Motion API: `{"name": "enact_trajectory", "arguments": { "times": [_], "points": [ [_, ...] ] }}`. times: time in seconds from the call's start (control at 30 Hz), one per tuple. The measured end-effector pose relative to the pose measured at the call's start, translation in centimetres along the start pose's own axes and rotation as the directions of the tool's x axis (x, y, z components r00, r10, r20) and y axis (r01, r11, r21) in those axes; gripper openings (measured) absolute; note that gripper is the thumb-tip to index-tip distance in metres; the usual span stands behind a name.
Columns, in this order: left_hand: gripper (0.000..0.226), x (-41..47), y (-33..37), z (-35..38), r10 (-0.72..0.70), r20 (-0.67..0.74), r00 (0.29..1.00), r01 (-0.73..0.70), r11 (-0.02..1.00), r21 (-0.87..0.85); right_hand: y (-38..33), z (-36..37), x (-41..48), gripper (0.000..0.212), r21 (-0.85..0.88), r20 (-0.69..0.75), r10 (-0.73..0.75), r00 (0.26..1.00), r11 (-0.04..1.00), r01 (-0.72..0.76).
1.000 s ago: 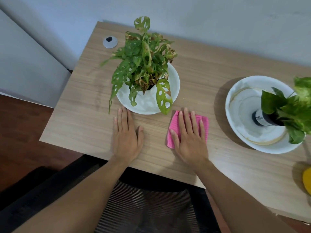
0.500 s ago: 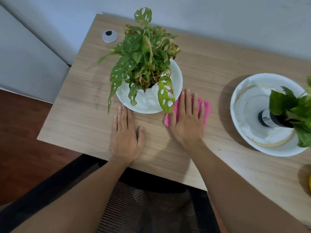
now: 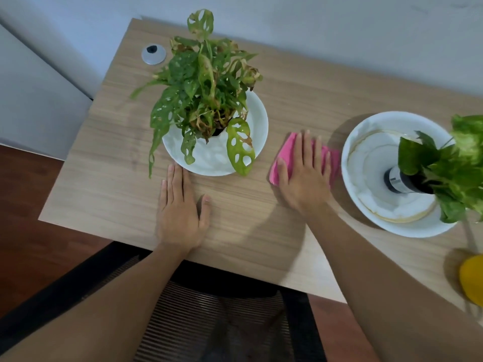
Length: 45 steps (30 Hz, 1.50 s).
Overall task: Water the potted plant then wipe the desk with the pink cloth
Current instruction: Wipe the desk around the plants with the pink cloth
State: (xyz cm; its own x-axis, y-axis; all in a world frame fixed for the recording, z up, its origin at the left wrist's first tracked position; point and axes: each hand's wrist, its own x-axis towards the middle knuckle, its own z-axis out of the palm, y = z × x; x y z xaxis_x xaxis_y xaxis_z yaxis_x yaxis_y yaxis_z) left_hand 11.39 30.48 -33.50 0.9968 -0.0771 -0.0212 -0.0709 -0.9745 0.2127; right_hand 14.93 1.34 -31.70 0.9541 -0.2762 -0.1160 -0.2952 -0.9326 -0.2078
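A potted plant (image 3: 203, 90) with holed green leaves stands in a white dish (image 3: 258, 118) at the desk's middle left. The pink cloth (image 3: 285, 155) lies flat on the wooden desk (image 3: 109, 163) between that dish and a second white dish. My right hand (image 3: 304, 176) presses flat on the cloth with fingers spread, covering most of it. My left hand (image 3: 180, 212) rests palm down on the bare desk just in front of the plant's dish, fingertips almost at its rim, holding nothing.
A second plant (image 3: 449, 163) in a dark pot stands in a white dish (image 3: 407, 227) at the right. A yellow object (image 3: 471, 279) sits at the right edge. A round grey cable cap (image 3: 153, 54) lies at the back left. A black mesh chair (image 3: 209, 322) is below the desk's front edge.
My right hand has slid the pink cloth to the right and slightly away, from beside the plant's dish toward the second dish. My left hand has stayed flat in place.
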Motion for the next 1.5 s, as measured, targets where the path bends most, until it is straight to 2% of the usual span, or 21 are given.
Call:
{"name": "enact_trajectory", "arguments": {
  "times": [0.1,0.27,0.43,0.5,0.63,0.7,0.83,0.93,1.03,1.13,1.23,1.5],
  "points": [
    [0.083,-0.1,0.0,0.0,0.004,0.001,1.000,-0.004,1.000,-0.011,-2.2,0.3,0.7,0.078,0.008,-0.017,-0.018,1.000,1.000,0.018],
    [0.082,-0.2,0.1,-0.2,0.007,0.016,1.000,-0.006,0.999,-0.036,-0.3,0.1,-9.0,0.080,0.010,0.058,-0.260,0.964,0.966,0.260],
    [0.080,-0.5,0.4,-0.2,-0.001,0.029,1.000,0.003,0.996,-0.086,6.9,-0.7,-14.2,0.081,-0.028,0.070,-0.167,0.984,0.985,0.169],
    [0.078,-1.0,0.7,-0.4,0.033,0.047,0.998,-0.027,0.992,-0.122,7.5,-1.1,-13.0,0.082,-0.037,0.086,-0.158,0.984,0.986,0.161],
    [0.074,-3.6,3.1,-0.3,0.284,0.077,0.956,-0.273,0.953,-0.129,5.4,-1.2,-7.2,0.080,-0.013,0.068,-0.160,0.985,0.987,0.161],
    [0.075,-3.9,4.2,0.0,0.351,0.082,0.933,-0.340,0.932,-0.127,3.6,-1.2,-3.5,0.079,0.013,0.062,-0.159,0.985,0.987,0.158],
    [0.077,-2.9,4.5,0.5,0.327,0.078,0.942,-0.319,0.942,-0.101,0.6,-1.2,3.2,0.080,0.072,0.047,-0.162,0.986,0.985,0.158],
    [0.079,-2.9,4.7,0.9,0.337,0.058,0.940,-0.331,0.939,-0.093,0.3,-0.9,4.1,0.078,0.071,0.030,-0.173,0.984,0.983,0.170],
    [0.080,-3.1,4.4,0.8,0.339,0.062,0.939,-0.333,0.938,-0.090,0.4,-0.5,-0.5,0.075,0.032,0.004,-0.182,0.983,0.983,0.182],
    [0.080,-2.9,4.4,0.5,0.340,0.074,0.937,-0.336,0.940,-0.067,0.9,0.0,-6.8,0.075,0.031,0.043,-0.220,0.975,0.975,0.219],
    [0.081,-3.0,4.7,0.4,0.332,0.079,0.940,-0.328,0.942,-0.066,1.6,0.1,-9.0,0.077,0.035,0.057,-0.212,0.976,0.977,0.210],
    [0.080,-2.8,4.5,0.4,0.348,0.051,0.936,-0.342,0.934,-0.101,-0.3,-0.8,4.7,0.078,0.095,0.044,-0.134,0.990,0.987,0.130]
  ]
}}
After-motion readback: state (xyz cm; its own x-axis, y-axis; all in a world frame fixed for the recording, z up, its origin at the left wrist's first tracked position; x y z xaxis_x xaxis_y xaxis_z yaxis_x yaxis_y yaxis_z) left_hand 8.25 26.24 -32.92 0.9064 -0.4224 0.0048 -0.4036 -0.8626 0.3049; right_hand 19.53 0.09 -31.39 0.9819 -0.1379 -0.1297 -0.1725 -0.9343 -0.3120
